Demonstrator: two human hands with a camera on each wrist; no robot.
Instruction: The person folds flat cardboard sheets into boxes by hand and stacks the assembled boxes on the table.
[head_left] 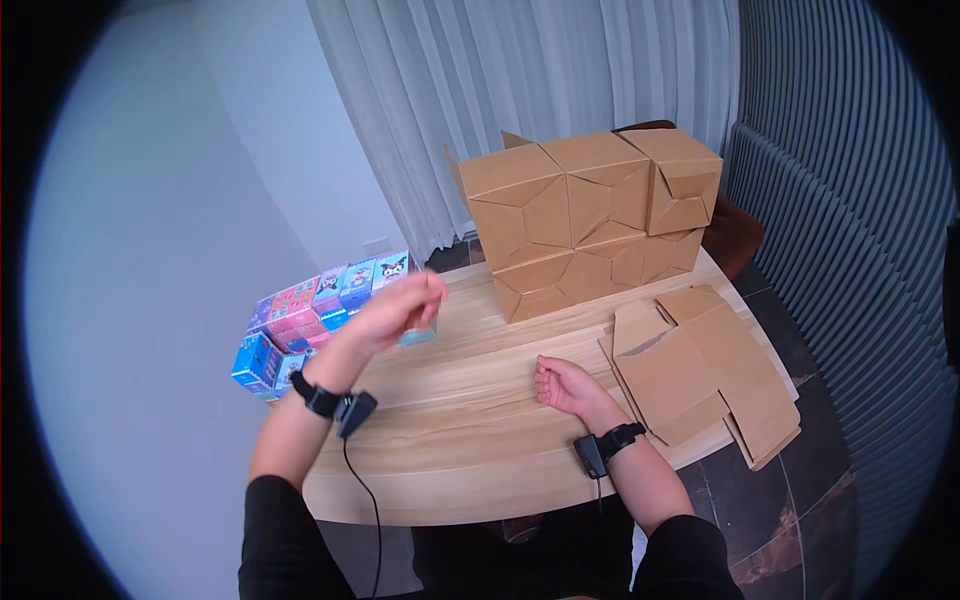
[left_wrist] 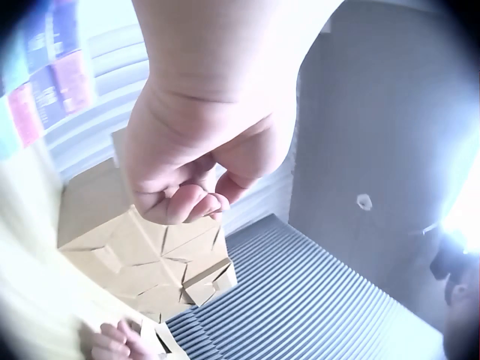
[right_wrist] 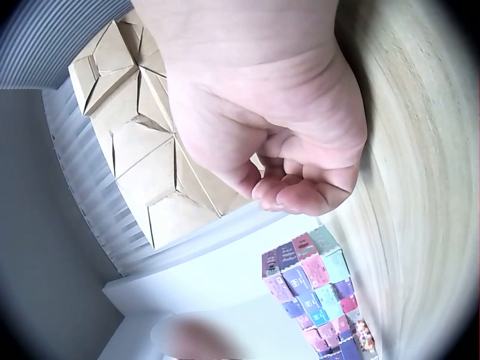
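My left hand is raised over the left part of the table, its fingers loosely curled with nothing between them. Behind and beside it stands a block of small colourful printed boxes, partly hidden by the hand and forearm. A pale teal box edge shows just under that hand. On the wooden table, my right hand rests on its side with fingers loosely curled and no object in them. Flattened cardboard cartons lie to its right.
Brown cardboard boxes with folded flaps are stacked at the back of the table. A brown chair stands behind them. White curtains hang beyond, and a grey ribbed wall runs along the right.
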